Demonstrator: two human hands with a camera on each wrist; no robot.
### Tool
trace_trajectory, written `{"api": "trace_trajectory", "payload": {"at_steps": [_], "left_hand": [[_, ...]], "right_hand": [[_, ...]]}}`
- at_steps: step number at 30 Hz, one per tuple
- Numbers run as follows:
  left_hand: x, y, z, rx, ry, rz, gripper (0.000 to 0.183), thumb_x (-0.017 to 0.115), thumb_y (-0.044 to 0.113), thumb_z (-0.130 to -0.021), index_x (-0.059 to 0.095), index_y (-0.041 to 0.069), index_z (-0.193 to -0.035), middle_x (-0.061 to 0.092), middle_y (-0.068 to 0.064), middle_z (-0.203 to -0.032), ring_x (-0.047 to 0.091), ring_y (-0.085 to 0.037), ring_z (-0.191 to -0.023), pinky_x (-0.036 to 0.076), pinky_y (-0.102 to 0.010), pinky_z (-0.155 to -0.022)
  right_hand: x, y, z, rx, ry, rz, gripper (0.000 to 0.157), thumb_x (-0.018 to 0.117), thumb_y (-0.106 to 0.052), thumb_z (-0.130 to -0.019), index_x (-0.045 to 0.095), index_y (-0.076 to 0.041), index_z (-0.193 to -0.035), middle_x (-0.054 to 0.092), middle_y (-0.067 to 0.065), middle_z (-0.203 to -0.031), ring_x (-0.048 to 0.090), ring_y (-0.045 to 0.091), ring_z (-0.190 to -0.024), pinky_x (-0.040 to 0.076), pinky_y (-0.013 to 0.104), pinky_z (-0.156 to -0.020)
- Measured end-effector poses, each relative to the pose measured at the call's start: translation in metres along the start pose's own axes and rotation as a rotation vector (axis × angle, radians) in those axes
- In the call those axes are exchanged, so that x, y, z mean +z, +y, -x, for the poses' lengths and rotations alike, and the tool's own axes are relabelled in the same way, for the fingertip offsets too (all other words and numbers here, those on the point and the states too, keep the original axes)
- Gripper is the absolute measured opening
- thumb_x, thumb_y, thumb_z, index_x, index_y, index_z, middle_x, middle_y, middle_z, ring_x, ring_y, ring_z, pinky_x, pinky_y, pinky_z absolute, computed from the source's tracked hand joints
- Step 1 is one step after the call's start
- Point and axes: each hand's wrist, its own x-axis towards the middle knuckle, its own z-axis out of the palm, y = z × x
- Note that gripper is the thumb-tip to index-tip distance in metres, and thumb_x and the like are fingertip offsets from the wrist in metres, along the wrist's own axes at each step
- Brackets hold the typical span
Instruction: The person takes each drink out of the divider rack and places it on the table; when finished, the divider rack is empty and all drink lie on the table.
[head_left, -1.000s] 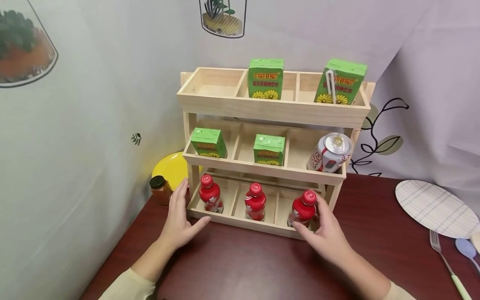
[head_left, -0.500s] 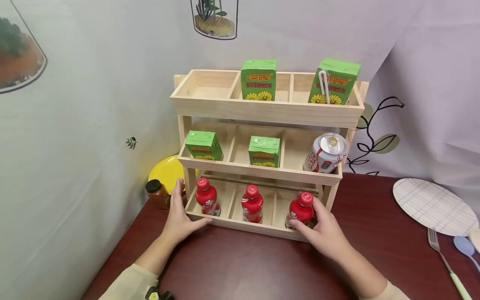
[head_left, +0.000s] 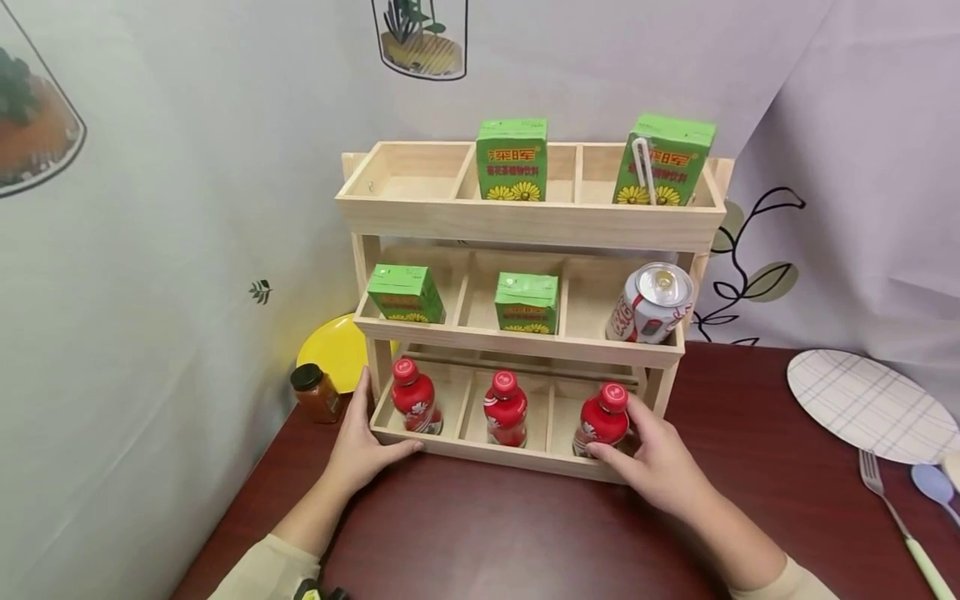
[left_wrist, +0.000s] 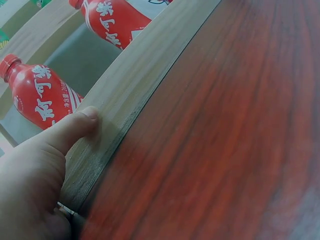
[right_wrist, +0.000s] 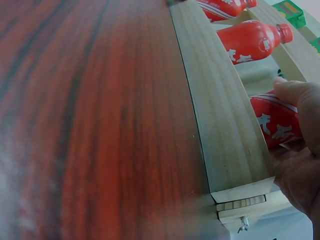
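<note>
The two hands are well apart, one at each end of the bottom row of a wooden rack [head_left: 525, 223]. The left hand [head_left: 357, 457] is at the rack's lower left corner. Its thumb lies on the front board, and its fingers point up along the side, spread wide from the thumb. The right hand [head_left: 664, 467] holds the right red bottle [head_left: 604, 422], with its thumb on the front and its fingers round the other side. That bottle is in the right slot of the bottom row, right of the middle of the frame. The middle red bottle [head_left: 506, 414] and the left red bottle [head_left: 415, 400] stand in the other two slots.

Above them, the middle row has two small green boxes [head_left: 527, 302] and, on the right, a silver can [head_left: 651, 302] that leans. The top row has two big green boxes [head_left: 513, 158]; the right one leans and has a white straw [head_left: 643, 169] on its front.

The rack sits on a dark red worktop [head_left: 487, 533]. At the left are a brown jar [head_left: 318, 395] with a black lid and a yellow plate [head_left: 324, 348]. At the lower right are a fork [head_left: 894, 510] and a blue spoon [head_left: 933, 483].
</note>
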Motion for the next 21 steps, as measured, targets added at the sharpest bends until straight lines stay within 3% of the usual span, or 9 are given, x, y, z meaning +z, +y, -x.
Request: {"api": "trace_trajectory", "payload": {"at_steps": [8, 12, 17, 21], "left_hand": [[0.006, -0.04, -0.004, 0.001, 0.019, -0.027, 0.138, 0.097, 0.031, -0.054, 0.004, 0.031, -0.156, 0.018, -0.002, -0.158, 0.027, -0.023, -0.139, 0.029, -0.051, -0.106], [0.006, -0.044, -0.004, 0.017, 0.019, -0.017, 0.137, 0.096, 0.035, -0.054, 0.004, 0.032, -0.155, 0.023, -0.005, -0.156, 0.031, -0.026, -0.137, 0.031, -0.054, -0.104], [0.005, -0.042, -0.005, 0.002, 0.009, -0.019, 0.136, 0.096, 0.036, -0.055, 0.004, 0.034, -0.155, 0.024, -0.003, -0.156, 0.031, -0.024, -0.137, 0.031, -0.052, -0.106], [0.005, -0.041, -0.005, -0.007, 0.006, -0.028, 0.136, 0.095, 0.037, -0.055, 0.003, 0.036, -0.155, 0.022, -0.001, -0.156, 0.029, -0.022, -0.138, 0.03, -0.05, -0.106]], "right_hand": [[-0.002, -0.002, 0.0, -0.02, 0.039, 0.039, 0.067, 0.088, -0.016, -0.071, 0.052, -0.017, -0.128, 0.066, -0.006, -0.105, 0.065, 0.008, -0.088, 0.054, 0.024, -0.073], [-0.003, -0.008, -0.001, -0.004, 0.096, 0.066, 0.07, 0.09, -0.008, -0.066, 0.054, -0.01, -0.125, 0.068, -0.001, -0.101, 0.066, 0.008, -0.081, 0.055, 0.027, -0.067], [-0.011, -0.016, -0.001, 0.055, 0.135, 0.023, 0.073, 0.09, 0.001, -0.062, 0.051, -0.003, -0.124, 0.07, 0.005, -0.098, 0.067, 0.009, -0.079, 0.055, 0.026, -0.066], [-0.021, -0.018, -0.002, 0.014, 0.131, 0.025, 0.076, 0.091, -0.004, -0.062, 0.051, -0.008, -0.127, 0.069, 0.0, -0.1, 0.067, 0.006, -0.082, 0.054, 0.021, -0.068]]}}
